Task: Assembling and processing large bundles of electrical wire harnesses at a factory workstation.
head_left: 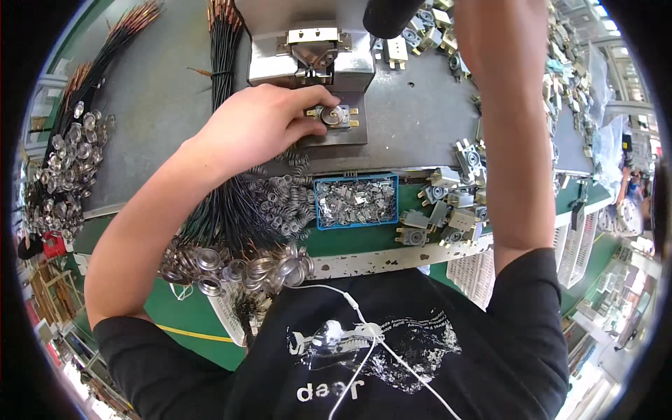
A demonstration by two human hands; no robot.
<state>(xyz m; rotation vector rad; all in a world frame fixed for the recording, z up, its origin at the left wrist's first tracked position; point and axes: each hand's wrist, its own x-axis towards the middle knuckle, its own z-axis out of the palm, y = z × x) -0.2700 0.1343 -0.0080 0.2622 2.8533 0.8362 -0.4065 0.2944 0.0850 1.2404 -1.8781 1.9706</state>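
My left hand (255, 122) reaches to the metal plate at the foot of a bench press. Its thumb and forefinger close round a small part with a round metal cap and flat brass terminals (334, 116), lying on the plate. My right forearm (516, 140) stretches up to the far edge, where the hand is out of view. The press's metal head (313, 49) stands just beyond the part. A thick black bar (390, 17) juts in at the top, left of my right arm.
A blue tray (357, 203) of small metal clips sits near the bench's front edge, beside loose springs (283, 203). Bundles of black wires (222, 77) with round metal caps (262, 269) lie left. Grey terminal parts (455, 210) pile up on the right.
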